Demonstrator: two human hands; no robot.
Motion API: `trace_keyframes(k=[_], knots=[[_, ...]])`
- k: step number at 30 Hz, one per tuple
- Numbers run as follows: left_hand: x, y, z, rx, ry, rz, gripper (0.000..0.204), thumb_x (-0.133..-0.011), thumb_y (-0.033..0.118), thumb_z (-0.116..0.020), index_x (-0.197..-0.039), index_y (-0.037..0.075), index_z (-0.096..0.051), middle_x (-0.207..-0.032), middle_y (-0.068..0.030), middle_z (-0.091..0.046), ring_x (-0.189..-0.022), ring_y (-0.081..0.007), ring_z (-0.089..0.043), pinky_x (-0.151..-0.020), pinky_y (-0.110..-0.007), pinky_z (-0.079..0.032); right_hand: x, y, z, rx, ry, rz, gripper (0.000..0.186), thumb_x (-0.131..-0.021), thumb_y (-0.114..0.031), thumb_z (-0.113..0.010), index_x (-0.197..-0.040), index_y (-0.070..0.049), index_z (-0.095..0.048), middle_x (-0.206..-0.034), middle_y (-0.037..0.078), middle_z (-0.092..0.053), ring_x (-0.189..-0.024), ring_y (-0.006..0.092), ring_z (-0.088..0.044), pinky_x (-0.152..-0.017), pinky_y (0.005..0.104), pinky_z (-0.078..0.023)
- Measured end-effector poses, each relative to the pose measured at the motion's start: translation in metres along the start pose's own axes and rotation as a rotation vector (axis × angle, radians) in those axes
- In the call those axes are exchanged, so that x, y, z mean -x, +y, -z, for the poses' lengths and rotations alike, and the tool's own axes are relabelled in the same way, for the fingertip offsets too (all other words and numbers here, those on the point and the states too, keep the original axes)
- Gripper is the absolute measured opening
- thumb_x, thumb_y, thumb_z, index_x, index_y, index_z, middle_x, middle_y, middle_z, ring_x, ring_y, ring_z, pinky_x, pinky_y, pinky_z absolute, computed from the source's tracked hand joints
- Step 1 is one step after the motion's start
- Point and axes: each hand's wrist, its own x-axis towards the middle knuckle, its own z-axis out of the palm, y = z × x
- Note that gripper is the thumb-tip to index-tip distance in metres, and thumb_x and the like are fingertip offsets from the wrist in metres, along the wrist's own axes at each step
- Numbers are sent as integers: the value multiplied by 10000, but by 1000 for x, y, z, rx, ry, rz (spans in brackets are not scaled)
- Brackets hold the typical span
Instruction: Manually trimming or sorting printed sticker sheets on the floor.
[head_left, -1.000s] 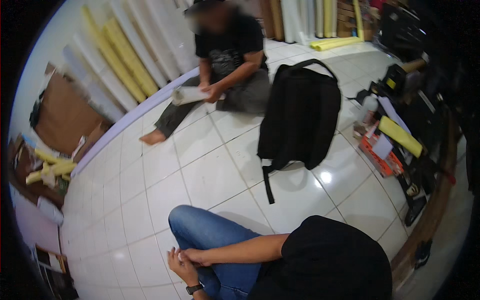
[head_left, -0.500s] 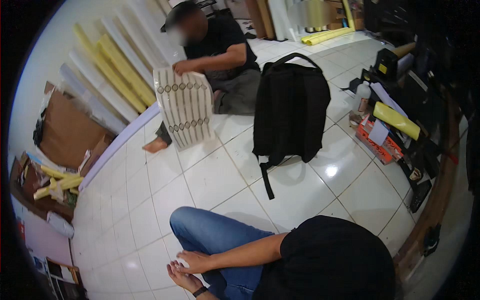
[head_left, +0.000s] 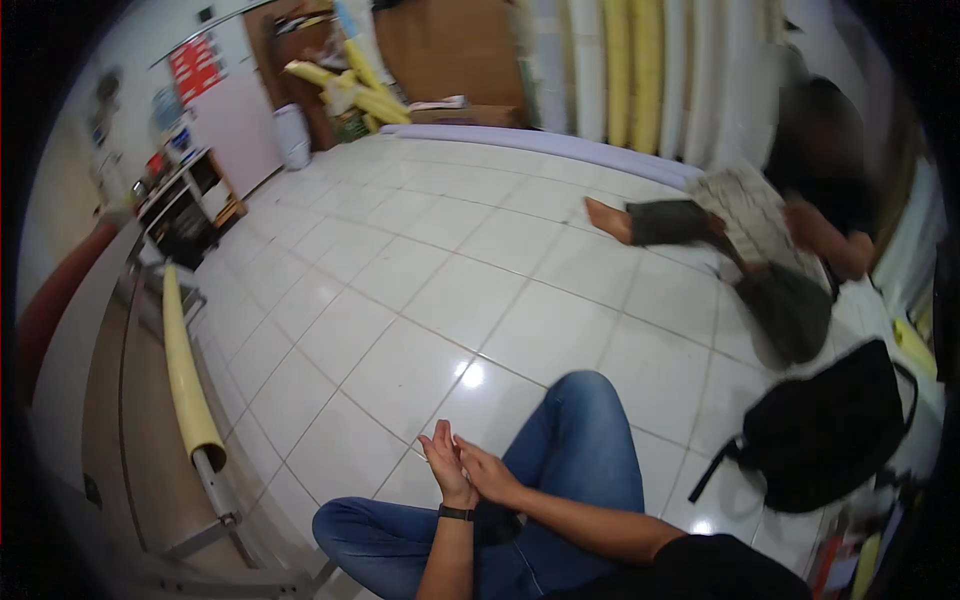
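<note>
Above my crossed, jeans-clad legs, my two hands meet. My left hand (head_left: 447,468), with a dark band at the wrist, points upward with its fingers stretched out. My right hand (head_left: 490,474) comes from the right, its extended fingers resting against the left palm. Neither hand shows an object in it. A black backpack (head_left: 825,430) lies on the tiles to my right, apart from my hands. Beyond it a seated person (head_left: 815,150) in dark clothes has a hand at a pale patterned sheet (head_left: 742,212), blurred here.
White floor tiles (head_left: 420,280) stretch ahead. A long pale lilac roll (head_left: 540,142) lies along the far wall, below upright yellow and white rolls (head_left: 645,80). At left, a yellow tube (head_left: 182,370) lies by a metal frame; a small shelf (head_left: 190,205) stands farther back.
My view has swung left, so the backpack and seated person now appear at the right. My right hand has gone from above the left palm to beside it; the left fingers now point up.
</note>
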Motion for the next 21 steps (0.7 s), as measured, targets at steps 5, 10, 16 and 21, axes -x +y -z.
trace_keyframes(k=[5, 10, 16, 21], knots=[[-23, -29, 34, -52, 75, -172, 804, -944, 623, -193, -1476, 25, -112, -1551, -124, -98, -1423, -252, -95, -1145, -382, -75, -8, -22, -10, 11, -74, 230, 585, -971, -323, -388, -1435, 10, -261, -1472, 224, -287, -1380, 277, -265, -1105, 306, -216], [5, 11, 3, -67, 42, -284, 770, -959, 590, -171, -1484, 39, -55, -1561, -106, -34, -1434, -249, -7, -1148, -379, -24, -62, -8, -19, -272, -371, -107, 602, -1008, -327, -277, -1479, -16, -69, -1530, 158, -178, -1413, 196, -155, -1122, 280, -144], [-38, -3, 37, -713, 103, -457, 713, -989, 517, -124, -1474, 10, 1, -1559, -120, 18, -1431, -257, 66, -1140, -378, 55, -46, -18, -22, -179, -230, 100, 606, -1015, -336, -269, -1463, 30, -87, -1534, 180, -133, -1421, 237, -139, -1137, 329, -129], [-16, -1, 5, -599, -43, -521, 725, -976, 533, -93, -1477, 11, -43, -1561, -117, -21, -1435, -253, 30, -1143, -399, 33, -62, 18, -2, -61, -184, 131, 638, -1007, -438, -246, -1482, -37, -104, -1514, 187, -203, -1391, 265, -231, -1128, 355, -178]])
